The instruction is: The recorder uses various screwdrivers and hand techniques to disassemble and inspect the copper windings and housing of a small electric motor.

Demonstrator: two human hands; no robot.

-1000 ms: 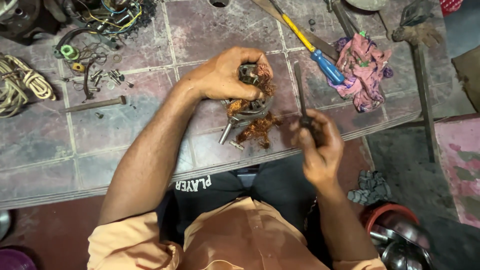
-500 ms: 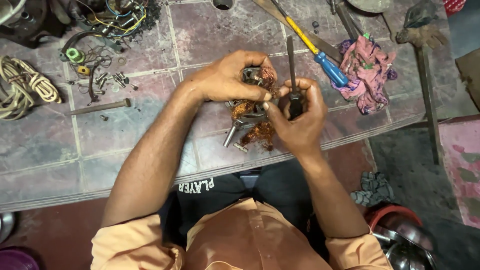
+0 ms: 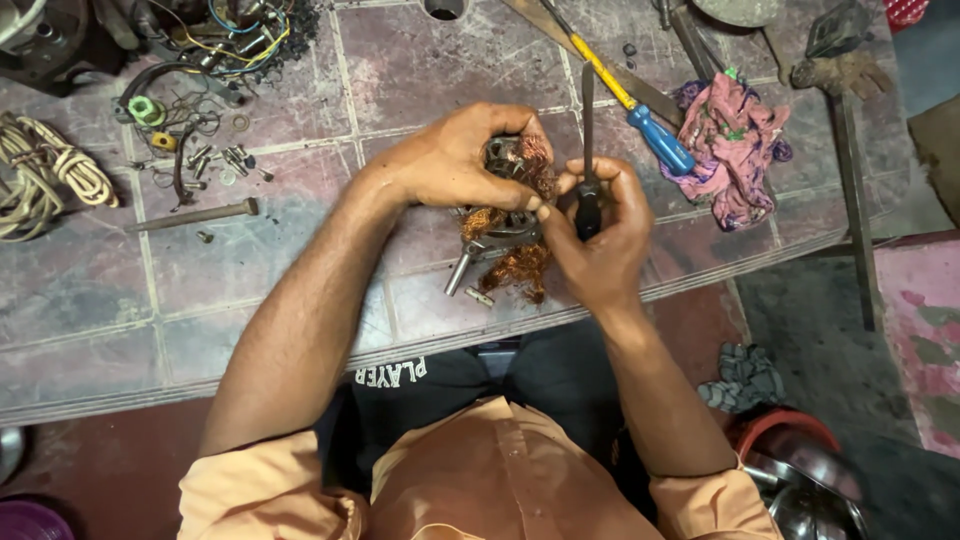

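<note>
A motor armature (image 3: 510,190) with copper winding is gripped by the left hand (image 3: 460,160) above the tiled bench (image 3: 250,270); a dark-handled screwdriver (image 3: 588,160) is clasped upright by the right hand (image 3: 600,235).

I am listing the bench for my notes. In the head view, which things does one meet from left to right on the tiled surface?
Coiled rope → long bolt → left hand on the motor part with copper wire → right hand holding a dark tool → blue-handled screwdriver → pink rag.
</note>
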